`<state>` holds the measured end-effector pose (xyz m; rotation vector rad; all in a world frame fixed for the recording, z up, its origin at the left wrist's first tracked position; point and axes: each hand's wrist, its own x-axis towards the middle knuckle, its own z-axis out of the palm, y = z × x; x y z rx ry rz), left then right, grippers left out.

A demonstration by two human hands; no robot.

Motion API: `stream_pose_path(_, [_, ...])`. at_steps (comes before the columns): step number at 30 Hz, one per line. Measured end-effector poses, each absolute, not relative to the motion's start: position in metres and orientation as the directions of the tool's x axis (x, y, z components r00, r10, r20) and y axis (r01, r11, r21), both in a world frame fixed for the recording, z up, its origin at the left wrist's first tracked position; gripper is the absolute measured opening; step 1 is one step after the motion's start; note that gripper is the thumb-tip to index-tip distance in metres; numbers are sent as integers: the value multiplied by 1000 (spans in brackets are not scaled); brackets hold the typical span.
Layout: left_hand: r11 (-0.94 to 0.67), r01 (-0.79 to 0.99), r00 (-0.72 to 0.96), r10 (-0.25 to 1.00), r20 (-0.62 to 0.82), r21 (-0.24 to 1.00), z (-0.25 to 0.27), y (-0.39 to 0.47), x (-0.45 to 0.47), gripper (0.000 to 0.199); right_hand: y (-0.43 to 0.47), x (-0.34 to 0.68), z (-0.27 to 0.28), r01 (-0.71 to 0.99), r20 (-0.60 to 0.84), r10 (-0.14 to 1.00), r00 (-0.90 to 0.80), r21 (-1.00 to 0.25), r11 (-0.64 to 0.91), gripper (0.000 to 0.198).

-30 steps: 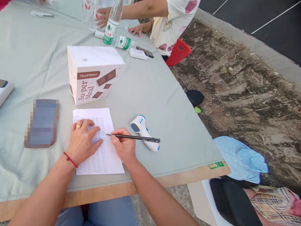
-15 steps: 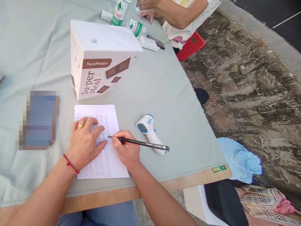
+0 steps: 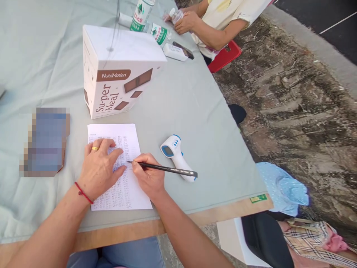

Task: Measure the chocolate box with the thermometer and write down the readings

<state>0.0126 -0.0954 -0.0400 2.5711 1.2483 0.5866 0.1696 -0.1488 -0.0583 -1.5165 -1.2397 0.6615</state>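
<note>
Sheet of white paper, one, lying flat near the front edge of the cloth-covered desk, directly below the person's two hands. Condition: columns of small, dense handwriting cover the left and middle portions; the characters are too small to read, and part lies hidden under the left hand. A strip down the right side is bare. Progress, by judgement: well advanced, most of the width filled, with that right-hand strip the chief portion unwritten. Whether it is meant to be filled cannot be told.

Black pen, one, in the right hand. Fingers clamped on the barrel near the writing end; the tip points left, at the right-hand limit of the script. Contact between tip and paper cannot be confirmed.

Left hand: gold ring, red cord at the wrist. Fingers bent, thumb apart from the forefinger, resting on the paper and holding nothing; apparently steadying it.

Adjacent items: white-and-blue handheld thermometer, lying to the right of the paper, beyond the pen's far end; phone-like item, left, its surface blurred out; white carton marked "NutriMotion Su-per Meal", upright just behind the paper. Farther back: labelled bottle, and a co-worker's hands around a clear bottle.
</note>
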Motion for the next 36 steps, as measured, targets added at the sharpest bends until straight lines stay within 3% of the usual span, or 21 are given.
stream_pose_path(10, [-611,699,558,791,253,371,-36,-97,13,25,-148,171,-64,420,307,909,281,-891,171,13])
stream_pose_path(36, [-612,699,561,790,247,371,-36,-96,12,25,-148,170,-59,416,293,919,265,-894,165,13])
